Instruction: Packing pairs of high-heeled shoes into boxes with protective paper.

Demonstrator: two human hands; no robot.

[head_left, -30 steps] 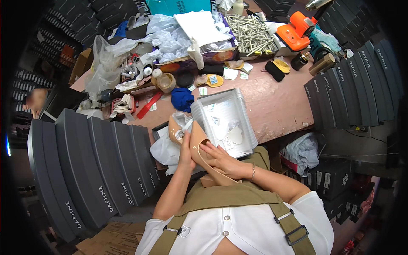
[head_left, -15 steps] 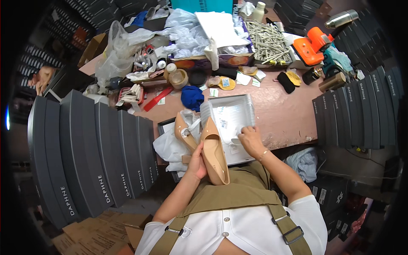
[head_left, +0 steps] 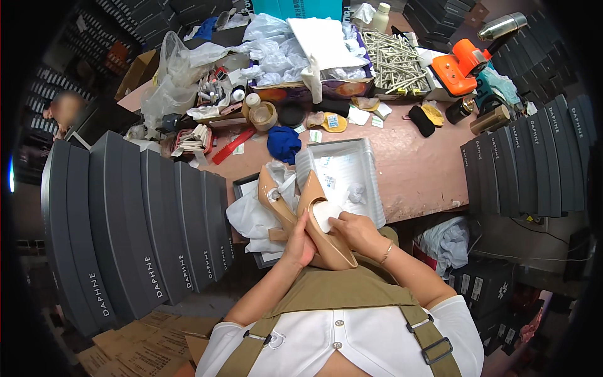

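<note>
My left hand [head_left: 301, 244] is closed round the side of a beige pointed pump [head_left: 336, 249], held toe away from me above my lap. With my right hand [head_left: 359, 234] I pinch a white piece of padding [head_left: 324, 215], which sits in the shoe's opening. A second beige pump [head_left: 267, 191], with white wrapping around it, lies just left of the first. Behind the hands an open box lined with white translucent sheet [head_left: 372, 179] holds a crumpled white wad [head_left: 357, 193]. White tissue paper [head_left: 246, 220] spreads over a dark box part on the left.
Dark shoeboxes stand in rows at left [head_left: 119, 220] and right [head_left: 534, 163]. A blue cloth [head_left: 284, 144], a red brush [head_left: 233, 146] and yellow-black pads [head_left: 432, 116] lie on the pink table [head_left: 418, 169]. Farther back are a tray of thin sticks [head_left: 399, 63] and an orange device [head_left: 461, 66].
My right hand has moved left from the lined box to the shoe, bringing the white padding into its opening. The held pump's heel end has shifted slightly right.
</note>
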